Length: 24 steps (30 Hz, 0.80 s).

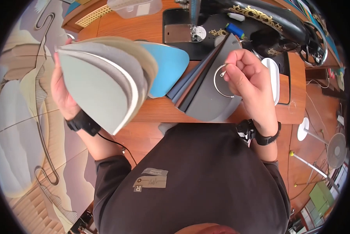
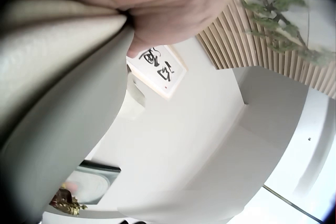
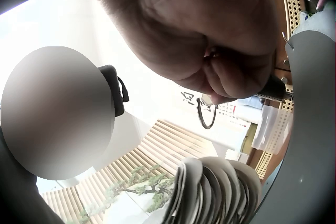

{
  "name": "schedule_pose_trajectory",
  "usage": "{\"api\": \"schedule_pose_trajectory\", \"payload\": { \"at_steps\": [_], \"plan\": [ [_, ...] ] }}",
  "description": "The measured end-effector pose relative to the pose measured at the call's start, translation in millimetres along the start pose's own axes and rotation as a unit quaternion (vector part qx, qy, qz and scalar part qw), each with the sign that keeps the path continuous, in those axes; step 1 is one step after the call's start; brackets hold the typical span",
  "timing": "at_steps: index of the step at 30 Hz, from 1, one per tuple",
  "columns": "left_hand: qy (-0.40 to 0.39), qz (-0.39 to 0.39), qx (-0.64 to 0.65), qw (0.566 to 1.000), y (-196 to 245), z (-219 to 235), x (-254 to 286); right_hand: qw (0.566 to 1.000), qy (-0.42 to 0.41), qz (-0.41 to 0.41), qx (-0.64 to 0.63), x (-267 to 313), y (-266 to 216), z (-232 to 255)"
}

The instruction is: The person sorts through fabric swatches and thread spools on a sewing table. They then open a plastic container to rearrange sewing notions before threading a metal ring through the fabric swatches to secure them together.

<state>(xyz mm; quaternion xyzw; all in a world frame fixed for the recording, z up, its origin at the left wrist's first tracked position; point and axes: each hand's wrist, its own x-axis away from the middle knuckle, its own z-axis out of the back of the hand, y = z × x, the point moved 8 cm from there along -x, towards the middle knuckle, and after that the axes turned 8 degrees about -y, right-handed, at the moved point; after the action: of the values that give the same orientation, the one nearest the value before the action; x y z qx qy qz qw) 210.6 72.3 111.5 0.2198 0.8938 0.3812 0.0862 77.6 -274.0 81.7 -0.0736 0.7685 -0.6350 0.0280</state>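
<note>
Wooden desk (image 1: 151, 113), sewing machine (image 1: 260, 19) along far edge. Left grip (image 1: 65, 95) grasps swatch stack (image 1: 91, 84) over near-left corner; right grip (image 1: 253, 80) pinches metal ring (image 1: 215, 83) above near edge. Probably ringing swatches; next needs stack's tip steady, ring aimed.

The letter R (image 1: 137, 188) stands at the lower left corner of a patch (image 1: 159, 181) on the dark shirt (image 1: 206, 167), beside a waveform sign (image 1: 153, 181); print along its top edge is too small. Brush characters (image 2: 150, 57) on a framed sheet (image 2: 157, 79) are not clearly legible.
</note>
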Motion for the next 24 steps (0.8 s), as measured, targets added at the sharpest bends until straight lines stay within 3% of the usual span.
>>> {"api": "schedule_pose_trajectory", "payload": {
  "at_steps": [2,3,5,8,12,15,21,24],
  "plan": [
    [-0.02,0.086,0.057,0.994,-21,39,-15,1.0,0.002,0.003,-0.002,3,-1,2],
    [0.042,0.079,-0.07,0.994,-25,67,-23,1.0,0.001,0.005,-0.004,3,-2,2],
    [0.163,0.061,-0.316,0.933,-21,107,-31,1.0,0.004,0.011,-0.006,6,-4,3],
    [0.156,0.059,-0.322,0.932,-32,91,-29,1.0,0.01,0.017,-0.008,9,-8,6],
    [0.08,0.05,-0.345,0.934,-33,67,-34,1.0,0.011,0.022,-0.007,10,-7,7],
    [0.081,0.026,-0.416,0.905,-31,51,-39,1.0,0.012,0.025,0.01,11,-9,10],
    [0.124,0.063,-0.594,0.792,-24,82,-37,0.999,0.042,-0.002,0.026,17,-3,31],
    [0.134,0.065,-0.608,0.78,-17,79,-29,0.998,0.052,0.001,0.019,19,-1,34]
  ]
}}
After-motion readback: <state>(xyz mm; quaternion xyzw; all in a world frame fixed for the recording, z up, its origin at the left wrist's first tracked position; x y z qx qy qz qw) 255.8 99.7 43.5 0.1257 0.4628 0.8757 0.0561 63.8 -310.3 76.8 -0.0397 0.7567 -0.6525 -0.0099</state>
